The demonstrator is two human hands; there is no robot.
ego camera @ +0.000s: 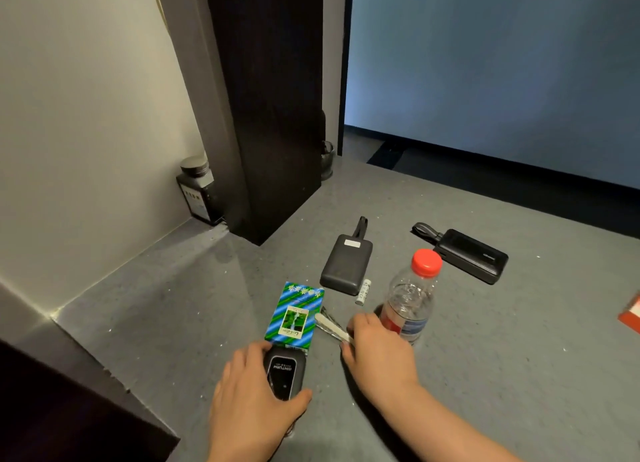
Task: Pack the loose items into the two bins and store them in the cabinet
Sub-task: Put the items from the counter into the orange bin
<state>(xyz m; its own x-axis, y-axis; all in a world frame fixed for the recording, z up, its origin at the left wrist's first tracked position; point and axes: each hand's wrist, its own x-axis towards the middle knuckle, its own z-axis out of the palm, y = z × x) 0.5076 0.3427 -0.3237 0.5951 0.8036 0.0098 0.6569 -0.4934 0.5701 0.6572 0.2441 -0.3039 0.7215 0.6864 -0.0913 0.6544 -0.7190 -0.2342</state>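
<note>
Loose items lie on a grey counter [485, 375]. My left hand [249, 406] is wrapped around a small black device with a screen [283, 375] that rests on the counter. My right hand [377, 351] pinches the near end of a slim white stick-like item [330, 325]. Between the hands lies a blue-and-green striped box [294, 314]. Beyond it are a dark grey power bank [346, 266], a small white tube [363, 292], a clear bottle with a red cap [410, 299] and a black power bank with a cable [474, 259]. No bin is in view.
A dark wooden panel [273, 115] stands upright on the counter at the back. A black jar [199, 191] sits in the corner by the white wall. An orange-red box [632, 312] shows at the right edge. A dark surface [62, 409] fills the near left corner.
</note>
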